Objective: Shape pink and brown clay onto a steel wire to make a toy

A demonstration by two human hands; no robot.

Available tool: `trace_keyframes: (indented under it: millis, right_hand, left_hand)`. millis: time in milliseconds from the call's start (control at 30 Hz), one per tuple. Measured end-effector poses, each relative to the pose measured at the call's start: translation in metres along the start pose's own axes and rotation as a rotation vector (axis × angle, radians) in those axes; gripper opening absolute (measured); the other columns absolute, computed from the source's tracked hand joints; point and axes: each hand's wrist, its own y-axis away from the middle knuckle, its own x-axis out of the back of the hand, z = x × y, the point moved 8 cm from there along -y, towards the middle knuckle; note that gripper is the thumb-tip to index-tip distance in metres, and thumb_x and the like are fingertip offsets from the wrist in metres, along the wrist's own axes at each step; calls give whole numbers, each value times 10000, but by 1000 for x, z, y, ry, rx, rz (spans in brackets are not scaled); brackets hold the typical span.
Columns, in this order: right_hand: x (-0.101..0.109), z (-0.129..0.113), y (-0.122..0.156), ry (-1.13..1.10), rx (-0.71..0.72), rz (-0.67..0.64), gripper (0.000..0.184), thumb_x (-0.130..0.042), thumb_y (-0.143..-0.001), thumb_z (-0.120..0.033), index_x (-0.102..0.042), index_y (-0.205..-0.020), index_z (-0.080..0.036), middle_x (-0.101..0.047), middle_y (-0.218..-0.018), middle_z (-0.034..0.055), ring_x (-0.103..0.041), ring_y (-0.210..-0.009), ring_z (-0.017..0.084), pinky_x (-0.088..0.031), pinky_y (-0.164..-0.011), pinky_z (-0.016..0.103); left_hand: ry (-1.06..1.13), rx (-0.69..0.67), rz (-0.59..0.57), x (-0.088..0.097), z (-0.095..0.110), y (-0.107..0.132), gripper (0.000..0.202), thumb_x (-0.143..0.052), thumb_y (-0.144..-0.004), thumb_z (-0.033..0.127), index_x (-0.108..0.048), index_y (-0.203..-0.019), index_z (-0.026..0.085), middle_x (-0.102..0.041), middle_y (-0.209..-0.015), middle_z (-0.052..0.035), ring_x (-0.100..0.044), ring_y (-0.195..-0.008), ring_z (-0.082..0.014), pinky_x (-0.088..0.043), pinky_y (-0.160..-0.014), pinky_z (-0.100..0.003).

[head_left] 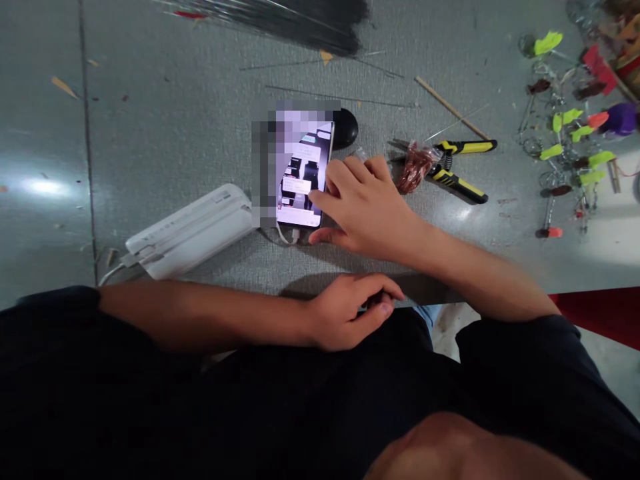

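Note:
A smartphone [305,177] lies on the grey table with its screen lit; pixel blocks blur its left and upper parts. My right hand [367,207] is over the phone's right edge, the index fingertip at the screen. Its thumb is spread away below, and the other fingers are bent, with nothing held. Along the table's near edge rests my left hand [350,312], loosely curled, thumb and index finger slightly apart and no object visible in it. A white charging cable [295,235] is plugged into the phone's lower end.
A white power bank [190,230] lies left of the phone. Behind the phone is a black rounded object [346,129]. To the right are yellow-black pliers [463,183], a copper wire bundle [417,167] and a thin stick [450,107]. Wire ornaments [555,150] and black wires [310,23] lie farther out.

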Motion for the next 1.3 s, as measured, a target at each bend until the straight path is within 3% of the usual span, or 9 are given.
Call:
trace_keyframes:
  millis: [167,333,567,733,1300]
  right_hand:
    - [-1,-4,-1,-41,41,-15,480,-626,-1127,-588,-730,-1266,-140,-593,-1345,166,-517,-1242,347,-381,-1099,548]
    - [0,-1,-1,-27,8,28,485,-652,-1118,-562,-703,-1331,-130,-601,-1371,187,-523,-1249,358,-385,-1096,559]
    - [-1,-2,-2,-24,28,-11,476,-642,-1118,-578,-725,-1253,-129,-605,-1359,184,-535,-1246,357,-390,-1083,557]
    - [0,-2,-2,-13,-1,3,487,-662,-1113,-544,-685,-1359,-125,-615,-1347,190,-539,-1245,364,-390,-1080,549]
    - [1,-1,-1,25,-6,14,404,-693,-1105,-483,-693,-1285,-122,-603,-1367,182,-541,-1257,358,-405,-1079,553]
  left_hand:
    - [-30,72,82,10,-4,-4,205,-562,-1065,223,-720,-1176,154,-791,-891,-24,-727,-741,-120,-585,-703,-228]
    - [2,99,67,7,-6,-3,204,-570,-1045,216,-715,-1178,158,-780,-881,-16,-722,-733,-117,-574,-674,-223]
    - [6,112,66,5,-8,-3,202,-577,-1044,222,-717,-1174,156,-777,-886,-17,-719,-744,-118,-576,-686,-228]
    - [13,111,65,6,-8,-3,201,-579,-1041,228,-722,-1163,157,-782,-885,-20,-718,-734,-117,-579,-684,-228]
    - [-8,97,55,6,-7,-4,191,-586,-1041,230,-726,-1149,160,-771,-862,-14,-714,-726,-114,-579,-684,-228]
